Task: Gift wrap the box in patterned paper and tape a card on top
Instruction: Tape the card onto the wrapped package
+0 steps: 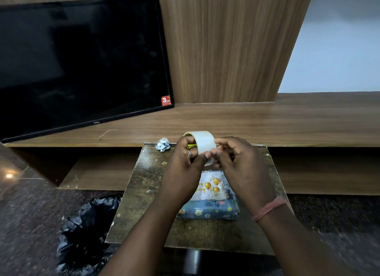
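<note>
1. Step in hand, by the look of it: getting a strip off the wide roll of clear packing tape (202, 144), held up over the far end of the box.
2. Left hand (186, 162) curled round the roll, fingers hooked thru the core, thumb along the front face. Keep that grip firm so roll can't spin when pulled.
3. Right hand (236, 162) pinching at the roll's front face w/ thumb and fingertips, prob. at the loose end; actual tape edge too small to tell.
4. Peel slow and straight, away from left thumb; avoid letting strip fold back on itself.
5. Short strip enough, approx. card-corner size.
6. Target below: flat box in blue patterned paper w/ small animals and leaves (209, 211), already wrapped, lying on the worn dark board (141, 203).
7. White card w/ gold balloons (213, 186) lying on box top, not visibly taped yet. Check it sits square before sticking; press strip half on card, half on paper.
8. Crumpled paper scrap (163, 144) at far edge: leave clear of tape.
</note>
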